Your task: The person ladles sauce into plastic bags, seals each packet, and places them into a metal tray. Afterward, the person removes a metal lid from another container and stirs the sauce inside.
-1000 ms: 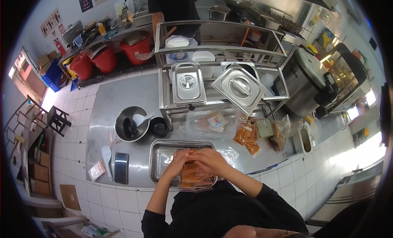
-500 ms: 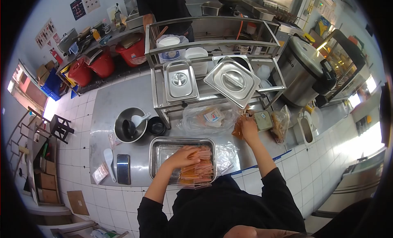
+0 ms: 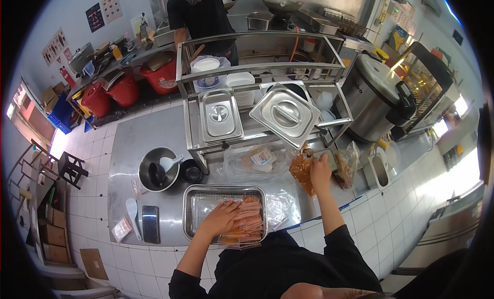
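My left hand (image 3: 222,219) lies with fingers stretched over flat orange sachets (image 3: 250,219), which are piled in the right part of a metal tray (image 3: 187,209) with a wire-mesh basket inside. To the right, my right hand (image 3: 321,172) has its fingers closed on the side of a plastic bag of orange-brown contents (image 3: 302,174). Its fingertips are partly hidden. Just behind that hand stands a small square container (image 3: 325,155), and beside it a clear bag with brown contents (image 3: 346,168).
A steel bowl (image 3: 145,170) with a white spoon, a black bowl (image 3: 192,171), a phone (image 3: 151,224) and a white ladle (image 3: 133,216) are at the left. A steel rack (image 3: 193,150) holds lidded pans (image 3: 221,119). Another person (image 3: 200,16) stands beyond it.
The orange-brown bag now shows more of its face beside my right hand. My left hand has flattened and shifted slightly left on the sachets. The whole view has shifted a little.
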The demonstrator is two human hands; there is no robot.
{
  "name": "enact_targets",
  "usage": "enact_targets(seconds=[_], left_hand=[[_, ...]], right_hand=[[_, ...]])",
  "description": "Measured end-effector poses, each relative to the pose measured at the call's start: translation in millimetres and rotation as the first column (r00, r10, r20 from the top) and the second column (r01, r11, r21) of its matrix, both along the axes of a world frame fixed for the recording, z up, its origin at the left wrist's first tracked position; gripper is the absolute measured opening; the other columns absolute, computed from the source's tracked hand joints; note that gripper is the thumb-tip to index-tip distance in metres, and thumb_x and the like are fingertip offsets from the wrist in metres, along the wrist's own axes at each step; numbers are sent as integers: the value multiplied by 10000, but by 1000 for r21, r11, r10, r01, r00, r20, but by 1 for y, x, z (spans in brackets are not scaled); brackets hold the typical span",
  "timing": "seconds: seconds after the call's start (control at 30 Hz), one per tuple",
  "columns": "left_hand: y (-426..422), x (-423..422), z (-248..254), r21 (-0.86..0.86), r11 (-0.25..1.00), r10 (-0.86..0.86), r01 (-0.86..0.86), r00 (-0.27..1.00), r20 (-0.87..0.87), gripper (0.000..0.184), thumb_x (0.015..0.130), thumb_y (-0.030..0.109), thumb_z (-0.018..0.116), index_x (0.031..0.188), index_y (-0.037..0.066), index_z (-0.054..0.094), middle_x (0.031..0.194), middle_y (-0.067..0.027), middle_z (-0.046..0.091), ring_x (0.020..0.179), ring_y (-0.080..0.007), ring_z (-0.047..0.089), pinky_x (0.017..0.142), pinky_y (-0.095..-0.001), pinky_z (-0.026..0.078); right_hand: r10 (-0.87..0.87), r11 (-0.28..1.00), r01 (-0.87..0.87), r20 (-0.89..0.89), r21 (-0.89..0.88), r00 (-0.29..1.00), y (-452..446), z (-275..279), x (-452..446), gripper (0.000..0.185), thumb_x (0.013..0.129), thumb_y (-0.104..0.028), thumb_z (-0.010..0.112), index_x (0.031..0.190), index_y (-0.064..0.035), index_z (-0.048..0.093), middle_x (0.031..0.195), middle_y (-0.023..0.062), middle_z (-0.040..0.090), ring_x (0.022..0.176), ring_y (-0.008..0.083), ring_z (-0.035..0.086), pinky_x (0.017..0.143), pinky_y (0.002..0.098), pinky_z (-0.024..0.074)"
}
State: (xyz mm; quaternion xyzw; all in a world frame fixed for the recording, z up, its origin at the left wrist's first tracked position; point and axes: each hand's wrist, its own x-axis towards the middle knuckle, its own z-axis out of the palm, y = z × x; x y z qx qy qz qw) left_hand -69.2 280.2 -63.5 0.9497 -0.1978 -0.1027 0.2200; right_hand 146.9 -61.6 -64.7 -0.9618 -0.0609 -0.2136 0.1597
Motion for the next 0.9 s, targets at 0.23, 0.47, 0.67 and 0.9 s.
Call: enact_targets(seconds=[0.23,0.47,0.67,0.9], left_hand=[[0,-1,-13,-96,992,-88,85,996,-27,470,860,183,512,1316,75,512,1432,-180,426,1375,-383,315,1153,-473,238],[5,1,-13,-250,963,-107,98,994,-22,488,893,330,565,1312,83,530,1416,-186,443,1366,-386,332,1146,-472,234],[1,1,-29,-346,935,51,-77,995,-85,553,884,505,573,1251,91,594,1414,-183,448,1359,-424,324,1118,-497,252],[-6,-2,6,-133,990,-58,46,995,-86,740,799,666,572,1294,116,575,1434,-195,419,1379,-425,282,1143,-530,187]], right_hand=[[61,976,-22,173,-218,983,4,1,15,82,738,-149,647,787,-83,657,950,95,504,879,264,533,770,432,415],[158,912,-90,141,-400,977,-9,-22,43,332,668,-165,631,990,-98,678,1125,165,533,1063,338,505,969,496,358],[359,813,-216,172,-541,917,-18,-40,65,288,708,-168,606,970,-83,691,1209,181,528,1133,342,479,1045,544,315],[319,865,-279,28,-418,947,-7,-7,45,200,740,-156,635,916,-67,669,1047,138,616,1065,296,544,1052,515,304]])
